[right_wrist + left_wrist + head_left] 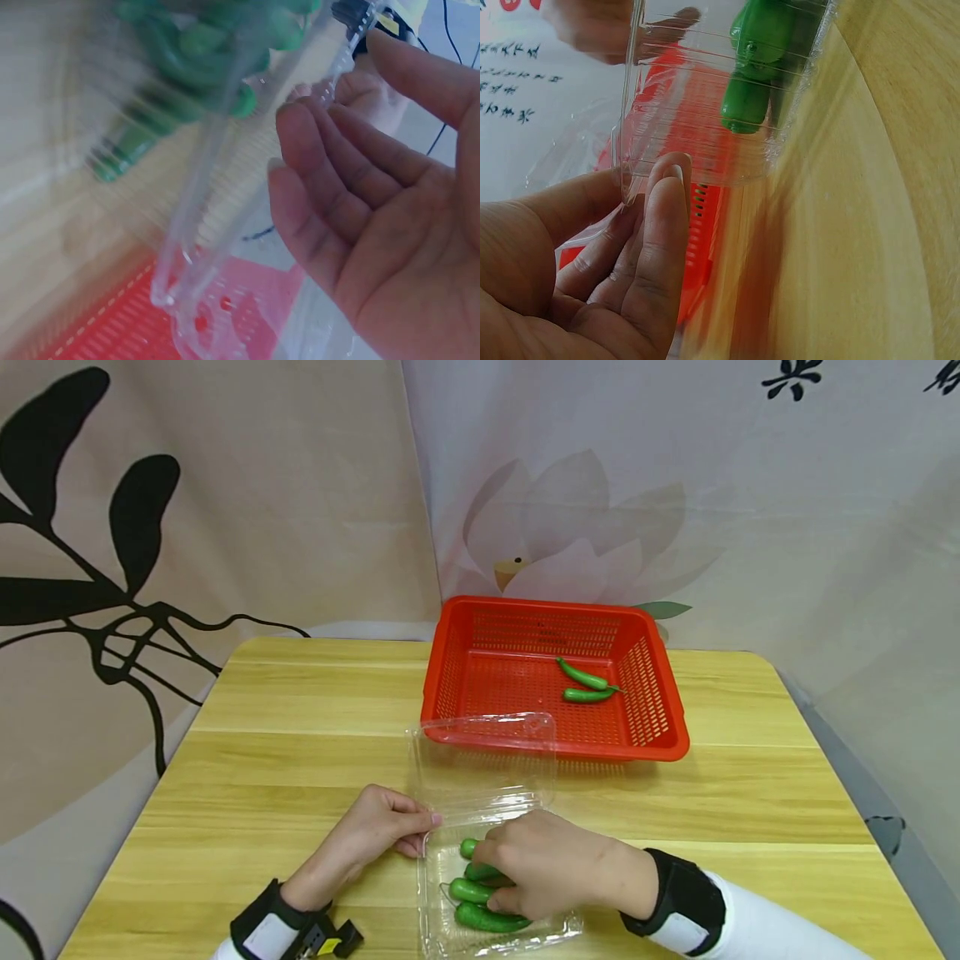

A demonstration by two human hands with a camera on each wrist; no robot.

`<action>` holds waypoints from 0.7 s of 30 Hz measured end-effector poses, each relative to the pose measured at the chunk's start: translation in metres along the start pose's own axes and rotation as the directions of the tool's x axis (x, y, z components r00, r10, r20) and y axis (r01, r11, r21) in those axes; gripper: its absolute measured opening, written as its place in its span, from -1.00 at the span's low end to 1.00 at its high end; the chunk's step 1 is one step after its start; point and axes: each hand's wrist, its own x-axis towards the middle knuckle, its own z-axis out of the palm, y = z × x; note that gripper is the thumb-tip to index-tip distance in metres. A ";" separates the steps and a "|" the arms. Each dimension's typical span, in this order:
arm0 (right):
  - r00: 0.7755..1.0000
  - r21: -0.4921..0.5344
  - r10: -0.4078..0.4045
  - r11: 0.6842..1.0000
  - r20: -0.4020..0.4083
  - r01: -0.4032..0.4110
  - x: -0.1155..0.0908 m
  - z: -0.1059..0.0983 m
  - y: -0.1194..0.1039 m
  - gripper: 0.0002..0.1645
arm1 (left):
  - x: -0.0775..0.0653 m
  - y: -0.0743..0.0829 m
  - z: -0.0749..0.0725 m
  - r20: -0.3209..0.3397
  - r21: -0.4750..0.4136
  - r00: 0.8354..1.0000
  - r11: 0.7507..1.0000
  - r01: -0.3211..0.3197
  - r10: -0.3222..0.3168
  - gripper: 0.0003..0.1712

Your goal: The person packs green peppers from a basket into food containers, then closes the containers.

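Note:
A clear plastic clamshell box lies at the front of the table with its lid tipped back toward the basket. Several green chili peppers lie in its base, partly covered by my right hand. At the base's left edge, near the hinge, my left hand pinches the rim between thumb and fingers. My right hand is over the peppers from the right, its fingertips low among them. In the right wrist view its bent, spread fingers hold nothing, with the box beside them.
Behind the box stands a red plastic basket, overlapped by the lid's far edge in the head view. Two green peppers lie inside it on the right. The wooden table ends at a printed cloth backdrop.

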 end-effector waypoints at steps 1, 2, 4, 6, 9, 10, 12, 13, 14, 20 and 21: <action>1.000 0.003 0.001 1.000 -0.008 -0.001 0.000 -0.002 0.000 -0.73 | 0.000 0.000 0.000 0.000 0.000 1.000 1.000 -0.001 0.001 -0.70; 1.000 0.005 0.002 1.000 -0.016 -0.002 -0.001 -0.004 0.000 -0.72 | 0.000 0.000 0.000 0.000 -0.001 1.000 1.000 -0.001 0.001 -0.71; 1.000 0.011 0.008 1.000 -0.028 -0.008 -0.002 -0.008 0.001 -0.71 | 0.000 -0.001 0.000 0.001 -0.002 1.000 1.000 -0.002 0.002 -0.71; 0.999 0.024 0.013 1.000 -0.039 -0.012 -0.003 -0.013 0.001 -0.72 | 0.000 -0.001 0.000 0.002 -0.003 1.000 1.000 -0.002 0.002 -0.71; 0.998 0.059 0.015 0.998 -0.061 -0.011 -0.005 -0.019 0.003 -0.78 | 0.000 -0.001 0.000 0.005 -0.006 1.000 1.000 -0.004 0.004 -0.71; 0.997 0.070 0.014 0.997 -0.070 -0.009 -0.006 -0.021 0.005 -0.78 | 0.000 -0.001 0.000 0.005 -0.007 1.000 1.000 -0.005 0.005 -0.71; 0.995 0.082 0.011 0.997 -0.096 -0.003 -0.007 -0.026 0.007 -0.75 | 0.000 -0.001 -0.001 0.007 -0.008 1.000 1.000 -0.006 0.006 -0.71; 0.994 0.082 0.011 0.997 -0.111 -0.002 -0.008 -0.028 0.009 -0.73 | 0.000 -0.001 -0.001 0.006 -0.007 1.000 1.000 -0.007 0.007 -0.70; 0.992 0.080 0.011 0.997 -0.126 -0.001 -0.009 -0.030 0.011 -0.69 | 0.000 -0.001 -0.001 0.005 -0.005 1.000 1.000 -0.006 0.007 -0.70; 0.979 0.064 0.028 0.998 -0.201 -0.015 -0.013 -0.047 0.019 -0.53 | 0.000 0.000 -0.001 0.003 0.001 1.000 1.000 -0.006 0.006 -0.69; 0.976 0.069 0.033 0.997 -0.213 -0.018 -0.014 -0.050 0.020 -0.53 | 0.000 0.000 -0.001 0.003 0.001 1.000 1.000 -0.006 0.006 -0.69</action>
